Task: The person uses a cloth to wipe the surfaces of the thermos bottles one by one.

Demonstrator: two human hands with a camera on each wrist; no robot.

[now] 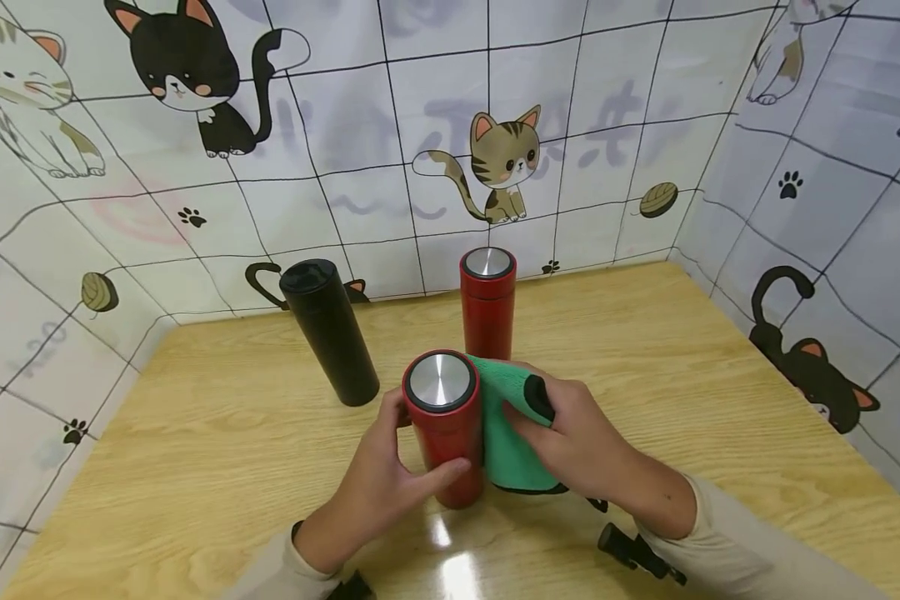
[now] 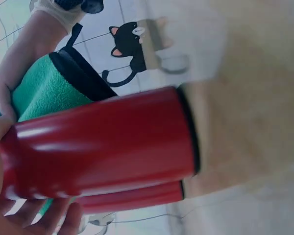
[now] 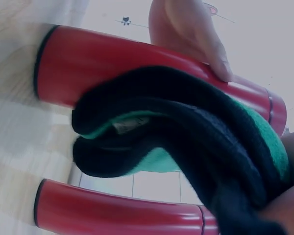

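A red thermos bottle [image 1: 447,446] with a silver-topped lid stands upright at the middle of the table, its base close over the wood. My left hand [image 1: 382,479] grips it from the left, thumb across the front and fingers round the back, as the left wrist view also shows at its fingers [image 2: 49,215]. On the other side, my right hand [image 1: 581,437] pinches a folded green cloth [image 1: 512,454] with black edging, which lies against the bottle's right side. The right wrist view shows the cloth's black border [image 3: 171,88] overlapping the red bottle [image 3: 98,61].
Behind the held bottle stands a second red thermos bottle [image 1: 489,321]. To the left is a black bottle [image 1: 330,333], upright on the wooden table [image 1: 217,433]. A cat-patterned tiled sheet [image 1: 360,200] encloses the back and sides.
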